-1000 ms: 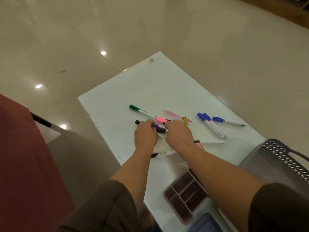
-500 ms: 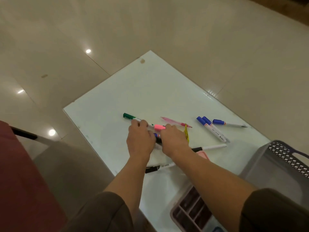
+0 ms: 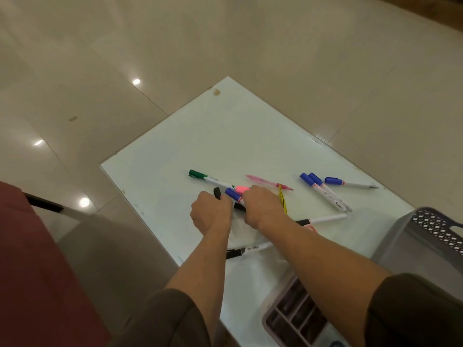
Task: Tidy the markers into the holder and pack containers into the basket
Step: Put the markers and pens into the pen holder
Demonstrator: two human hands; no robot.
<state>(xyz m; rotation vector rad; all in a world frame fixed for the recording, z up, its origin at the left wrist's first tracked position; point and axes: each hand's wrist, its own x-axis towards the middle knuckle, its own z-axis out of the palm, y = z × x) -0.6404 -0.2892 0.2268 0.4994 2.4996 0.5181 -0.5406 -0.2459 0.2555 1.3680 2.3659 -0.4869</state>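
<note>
Nearest to us, at the near edge of the white table (image 3: pixel 225 136), stands the divided holder (image 3: pixel 297 315), and we see no marker in the compartments that show. To its right, the grey basket (image 3: pixel 400 236) stands at the table's right side, only partly in view. Under the two forearms lies a marker with a black cap (image 3: pixel 246 250), flat on the table, and a second black-capped marker (image 3: pixel 323 219) lies just beyond the right forearm, with something pink beside it that we cannot make out. A little further, both hands are together over the heap of pens. The left hand (image 3: pixel 211 214) is closed into a fist around a black marker (image 3: pixel 217 193), whose cap sticks out above the knuckles. The right hand (image 3: pixel 263 209) has its fingers curled down over the pens; a blue-capped marker (image 3: pixel 234 194) runs from between the hands under these fingers, but we cannot tell whether they grip it. Touching this hand on the far side is a pink highlighter (image 3: pixel 241 189), and a yellow object (image 3: pixel 282 199) is just beside its right side. Beyond the hands lie a green-capped marker (image 3: pixel 208 177) and a thin pink pen (image 3: pixel 268 181). To the right, well apart from the hands, two blue-capped markers (image 3: pixel 323 190) lie side by side, touching, and one more blue-capped pen (image 3: pixel 348 182) lies near them. The far half of the table is bare, and around it is a beige tiled floor (image 3: pixel 250 46).
</note>
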